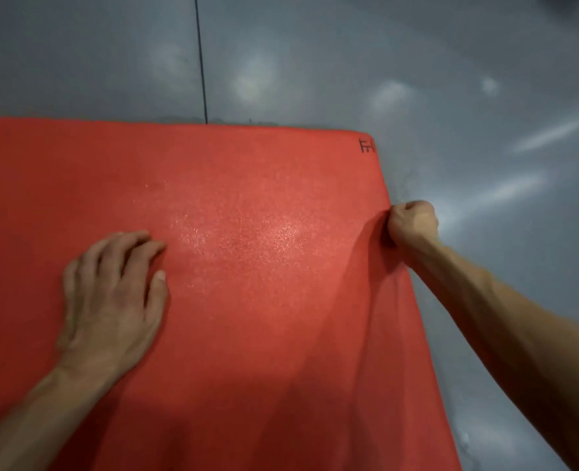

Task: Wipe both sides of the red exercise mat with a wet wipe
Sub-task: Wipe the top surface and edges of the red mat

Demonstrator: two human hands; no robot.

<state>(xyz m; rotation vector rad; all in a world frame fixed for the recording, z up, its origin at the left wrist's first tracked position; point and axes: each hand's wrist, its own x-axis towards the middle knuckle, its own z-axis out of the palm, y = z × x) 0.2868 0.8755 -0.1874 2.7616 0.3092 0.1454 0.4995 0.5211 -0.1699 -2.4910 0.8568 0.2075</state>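
Red exercise mat [247, 266] spread flat on grey floor [485, 96], far right corner marked with small black logo [366, 145], damp sheen across middle. Right edge bunched and lifted slightly inside right hand [412, 224], fingers curled tight round it, a crease running back toward the near edge. Left hand [111, 294] flat on the mat, well apart from the right edge, fingers relaxed and spread, pressing down, holding nothing. No wet wipe visible anywhere.

Probably the turn-over step, upper face looking already wiped. To do it well: lift the gripped edge high and carry it across toward the left, release the pressing palm in time so the mat can fold over, avoid dragging the damp face along the floor, lay it flat without creases.

Count: one mat, one logo, two hands, zero wipes in view.
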